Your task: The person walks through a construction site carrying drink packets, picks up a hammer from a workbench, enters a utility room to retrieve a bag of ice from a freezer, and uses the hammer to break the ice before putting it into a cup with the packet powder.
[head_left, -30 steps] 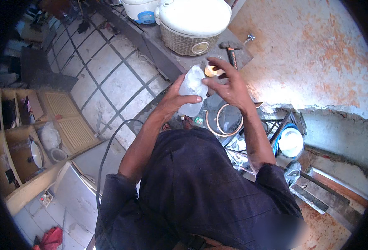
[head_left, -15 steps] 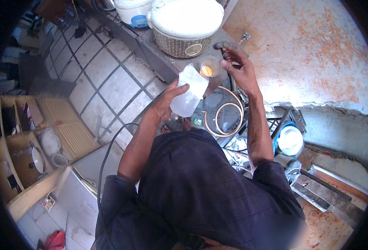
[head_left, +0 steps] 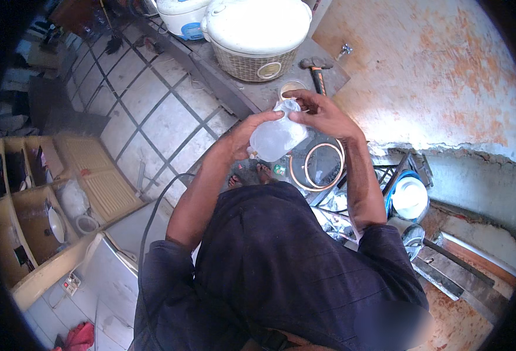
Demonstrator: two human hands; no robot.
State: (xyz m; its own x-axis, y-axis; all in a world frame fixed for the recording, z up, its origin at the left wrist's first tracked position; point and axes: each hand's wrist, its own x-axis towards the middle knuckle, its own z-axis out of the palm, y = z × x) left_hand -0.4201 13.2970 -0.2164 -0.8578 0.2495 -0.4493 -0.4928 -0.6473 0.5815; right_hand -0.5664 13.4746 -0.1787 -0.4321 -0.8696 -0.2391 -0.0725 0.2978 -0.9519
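Note:
Both hands are at a frosty, translucent white plastic bag (head_left: 277, 142), held out in front of my body above the floor. My left hand (head_left: 243, 137) wraps its left side, thumb across the top edge. My right hand (head_left: 325, 114) pinches the bunched upper part of the bag with thumb and fingers. What fills the bag cannot be made out for certain. Just beyond the right fingers stands a clear plastic cup (head_left: 285, 85), partly hidden by the hand. A hammer (head_left: 318, 77) with an orange and black handle lies on the counter behind my right hand.
On the dark counter (head_left: 234, 93) stand a white-lidded wicker-patterned container (head_left: 258, 41) and a white and blue cooler (head_left: 182, 20). A coiled hose (head_left: 326, 167) lies below my right forearm. Shelving (head_left: 30, 205) is on the left, a stained wall (head_left: 433, 76) on the right.
My right hand has come down and left from beside the hammer to the top of the bag. The bag has tilted, and my left thumb has shifted to its upper edge.

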